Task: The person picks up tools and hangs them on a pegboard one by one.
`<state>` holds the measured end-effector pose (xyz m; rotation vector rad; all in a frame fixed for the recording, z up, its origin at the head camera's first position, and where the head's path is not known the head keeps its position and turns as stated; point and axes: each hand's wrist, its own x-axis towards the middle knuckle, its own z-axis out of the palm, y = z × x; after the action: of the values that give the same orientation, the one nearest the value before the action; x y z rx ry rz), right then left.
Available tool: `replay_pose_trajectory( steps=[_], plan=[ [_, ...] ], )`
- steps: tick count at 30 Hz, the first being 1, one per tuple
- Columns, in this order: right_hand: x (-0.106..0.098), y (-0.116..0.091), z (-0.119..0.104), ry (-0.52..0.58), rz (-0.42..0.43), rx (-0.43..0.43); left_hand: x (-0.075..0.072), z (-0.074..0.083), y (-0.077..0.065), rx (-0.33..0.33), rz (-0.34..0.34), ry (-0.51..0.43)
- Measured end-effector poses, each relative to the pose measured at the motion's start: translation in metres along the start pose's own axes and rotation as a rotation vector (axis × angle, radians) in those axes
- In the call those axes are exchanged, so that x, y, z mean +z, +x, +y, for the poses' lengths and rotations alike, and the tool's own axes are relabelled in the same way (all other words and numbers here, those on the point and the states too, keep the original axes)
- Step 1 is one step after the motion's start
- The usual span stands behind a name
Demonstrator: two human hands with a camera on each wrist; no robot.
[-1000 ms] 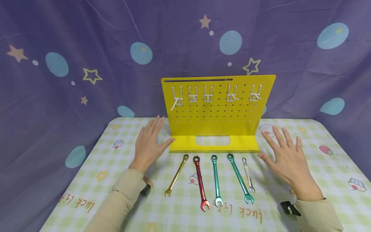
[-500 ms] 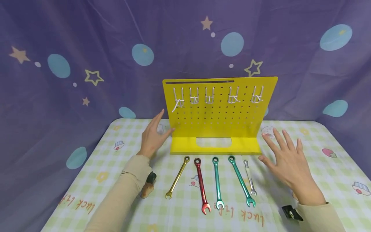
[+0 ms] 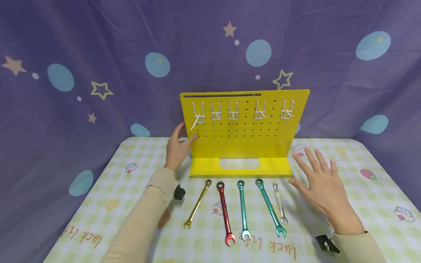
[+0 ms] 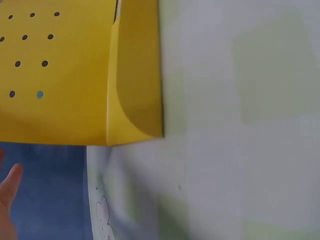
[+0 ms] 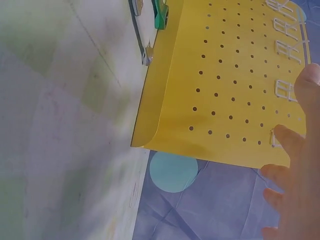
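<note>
A yellow pegboard stand (image 3: 243, 146) stands upright on the table, with several white wire hooks (image 3: 233, 110) near its top. My left hand (image 3: 177, 150) is at the board's left edge, its thumb in front and its other fingertips partly hidden behind. In the left wrist view a digit (image 4: 10, 187) shows just off that edge. My right hand (image 3: 323, 186) is spread beside the board's right end, holding nothing. Before the stand lie a gold wrench (image 3: 198, 204), a red wrench (image 3: 225, 213), two green wrenches (image 3: 243, 210) and a small silver wrench (image 3: 279, 202).
A checked cloth (image 3: 108, 182) with printed drawings covers the table. Behind it hangs a purple curtain (image 3: 115, 47) with stars and blue shapes. The stand's base has a cut-out (image 3: 239, 163) in its middle.
My left hand has moved forward and right to the board's left edge, its fingers passing behind the edge. The right hand stays nearly where it was. The stand and wrenches keep their places.
</note>
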<state>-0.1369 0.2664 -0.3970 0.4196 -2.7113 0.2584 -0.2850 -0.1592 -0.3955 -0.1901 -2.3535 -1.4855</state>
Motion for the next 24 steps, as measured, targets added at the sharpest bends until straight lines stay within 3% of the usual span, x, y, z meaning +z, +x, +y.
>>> replay_pose_trajectory(
  steps=[6, 10, 17, 24],
  plan=[
    [-0.002, 0.001, -0.003, 0.013, 0.028, -0.001, 0.009, 0.003, 0.009, -0.075, 0.08, -0.146],
    [-0.006, 0.003, -0.007, 0.026, 0.029, 0.026, 0.014, 0.008, 0.014, -0.091, 0.125, -0.192],
    [-0.011, 0.009, -0.021, 0.104, 0.07, 0.082, 0.017, 0.006, 0.02, -0.087, 0.148, -0.172],
    [-0.011, 0.006, -0.03, 0.18, 0.123, 0.103, 0.017, 0.008, 0.016, -0.11, 0.161, -0.156]
  ],
)
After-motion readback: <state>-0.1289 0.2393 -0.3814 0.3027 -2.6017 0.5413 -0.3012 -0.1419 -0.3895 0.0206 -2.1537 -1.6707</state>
